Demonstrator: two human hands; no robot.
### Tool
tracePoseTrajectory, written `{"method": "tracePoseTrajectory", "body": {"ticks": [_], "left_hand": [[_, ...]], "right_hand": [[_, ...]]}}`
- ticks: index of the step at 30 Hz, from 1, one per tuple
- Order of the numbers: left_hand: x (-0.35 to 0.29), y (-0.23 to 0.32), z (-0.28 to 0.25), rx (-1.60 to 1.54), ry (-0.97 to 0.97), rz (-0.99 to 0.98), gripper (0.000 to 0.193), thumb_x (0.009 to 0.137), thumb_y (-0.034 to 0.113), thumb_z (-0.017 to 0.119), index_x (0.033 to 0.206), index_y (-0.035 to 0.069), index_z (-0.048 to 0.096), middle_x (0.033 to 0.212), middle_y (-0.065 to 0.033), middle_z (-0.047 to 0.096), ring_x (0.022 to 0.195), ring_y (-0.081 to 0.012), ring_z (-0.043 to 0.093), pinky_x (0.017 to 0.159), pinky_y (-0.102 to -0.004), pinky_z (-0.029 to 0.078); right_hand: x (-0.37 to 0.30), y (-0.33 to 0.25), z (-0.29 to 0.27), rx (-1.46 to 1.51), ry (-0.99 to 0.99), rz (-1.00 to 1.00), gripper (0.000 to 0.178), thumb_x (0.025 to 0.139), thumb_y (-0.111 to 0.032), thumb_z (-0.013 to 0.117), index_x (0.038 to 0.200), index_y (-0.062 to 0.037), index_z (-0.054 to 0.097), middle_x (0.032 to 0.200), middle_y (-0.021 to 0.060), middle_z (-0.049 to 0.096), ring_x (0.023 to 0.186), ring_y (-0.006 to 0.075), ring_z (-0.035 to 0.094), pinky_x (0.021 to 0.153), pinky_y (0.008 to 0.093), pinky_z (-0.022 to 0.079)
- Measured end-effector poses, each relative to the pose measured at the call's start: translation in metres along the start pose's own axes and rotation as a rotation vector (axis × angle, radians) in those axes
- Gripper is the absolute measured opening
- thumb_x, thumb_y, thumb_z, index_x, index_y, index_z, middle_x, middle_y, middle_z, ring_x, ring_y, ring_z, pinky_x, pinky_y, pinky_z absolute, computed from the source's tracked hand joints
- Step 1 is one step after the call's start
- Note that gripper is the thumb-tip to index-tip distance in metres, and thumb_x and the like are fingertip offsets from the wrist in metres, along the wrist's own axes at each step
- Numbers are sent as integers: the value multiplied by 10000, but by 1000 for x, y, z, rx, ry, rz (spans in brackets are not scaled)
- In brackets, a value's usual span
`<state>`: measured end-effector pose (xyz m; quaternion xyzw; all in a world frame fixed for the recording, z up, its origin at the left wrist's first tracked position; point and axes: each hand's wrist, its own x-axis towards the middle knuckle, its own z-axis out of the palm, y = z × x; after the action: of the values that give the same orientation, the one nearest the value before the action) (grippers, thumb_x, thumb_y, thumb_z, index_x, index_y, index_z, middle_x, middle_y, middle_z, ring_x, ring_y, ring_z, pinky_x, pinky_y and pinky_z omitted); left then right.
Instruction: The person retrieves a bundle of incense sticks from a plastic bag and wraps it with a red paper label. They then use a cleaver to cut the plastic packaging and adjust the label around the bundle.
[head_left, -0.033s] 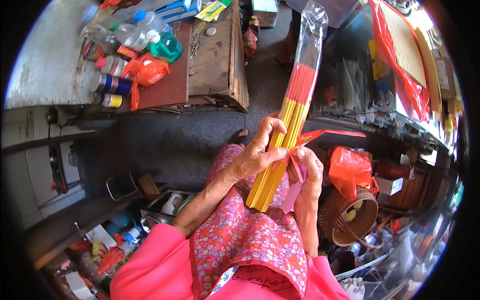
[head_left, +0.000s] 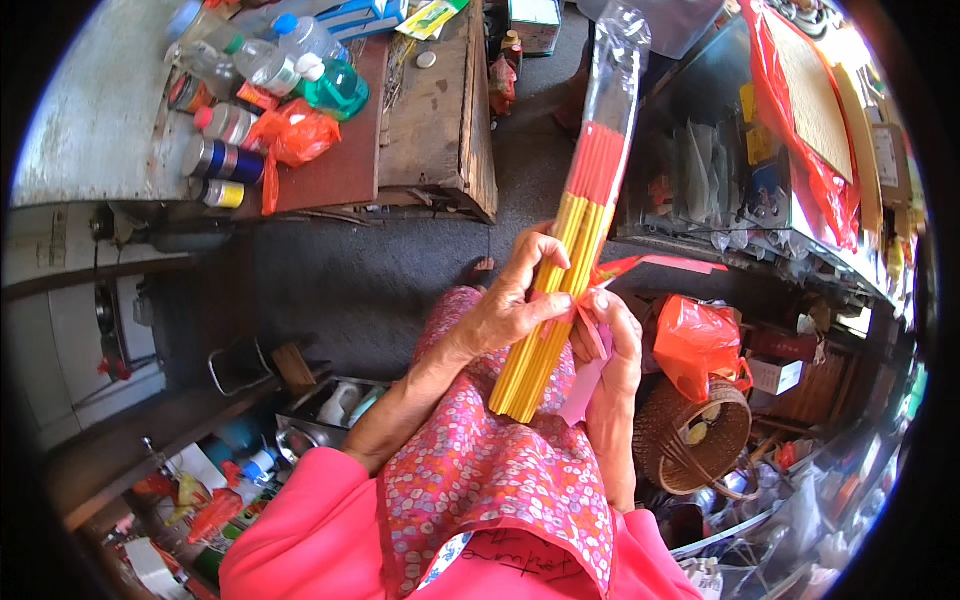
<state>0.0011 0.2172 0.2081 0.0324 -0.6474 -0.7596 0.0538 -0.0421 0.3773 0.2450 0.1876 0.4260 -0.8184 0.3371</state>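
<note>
A long bundle of incense sticks [head_left: 543,345], yellow with red ends, is tilted over my lap inside a clear plastic sleeve [head_left: 617,85]. My left hand [head_left: 512,297] is closed around the bundle's middle, thumb across the front. Against its right side, my right hand [head_left: 614,335] pinches a red strip [head_left: 660,264] that reaches out to the right. A pink strip [head_left: 580,396] hangs below those fingers. Part of the right fingers is hidden behind the bundle. Under the sticks lies my floral apron [head_left: 480,440].
Bottles [head_left: 335,88] and a red plastic bag [head_left: 300,132] crowd the table at the far left. A wooden cabinet [head_left: 430,130] stands beside them. To my right are a wicker basket [head_left: 725,415], another red bag [head_left: 697,340] and a glass case [head_left: 700,180].
</note>
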Motion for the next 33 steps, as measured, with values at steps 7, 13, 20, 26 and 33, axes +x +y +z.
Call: {"method": "tracePoseTrajectory", "body": {"ticks": [7,13,20,26,33], "left_hand": [[-25,40,-18,329,175,5,228,800,93,769,951,113,598,1400,-220,403,1403,-373,336,1099,-437,372],[-39,54,-11,438,238,-3,195,792,39,744,886,80,578,1398,-246,398,1403,-394,336,1071,-435,407],[-35,50,-3,460,150,-69,186,767,11,730,875,54,585,1291,-244,516,1383,-404,357,1061,-468,420],[-29,42,0,321,111,-38,137,790,30,724,864,58,613,1270,-227,574,1388,-348,380,1066,-450,411],[-21,32,-2,283,52,-92,141,794,23,726,859,66,608,1335,-227,526,1377,-337,407,1055,-428,428]], "right_hand": [[22,4,12,424,-256,460,182,938,-149,598,911,27,633,547,-35,473,391,35,329,399,199,284],[16,5,19,226,-249,461,150,930,-159,606,882,-19,628,550,-38,471,405,40,340,410,215,286],[-3,-3,30,-442,-118,-35,95,899,-61,676,895,33,685,703,18,635,541,35,506,496,187,382],[-25,-12,26,-823,-109,-409,285,831,-186,809,949,28,662,765,54,656,658,97,612,594,234,502],[-40,-8,13,-834,-125,-77,251,868,-197,784,897,24,668,789,17,652,703,36,570,619,196,474]]}}
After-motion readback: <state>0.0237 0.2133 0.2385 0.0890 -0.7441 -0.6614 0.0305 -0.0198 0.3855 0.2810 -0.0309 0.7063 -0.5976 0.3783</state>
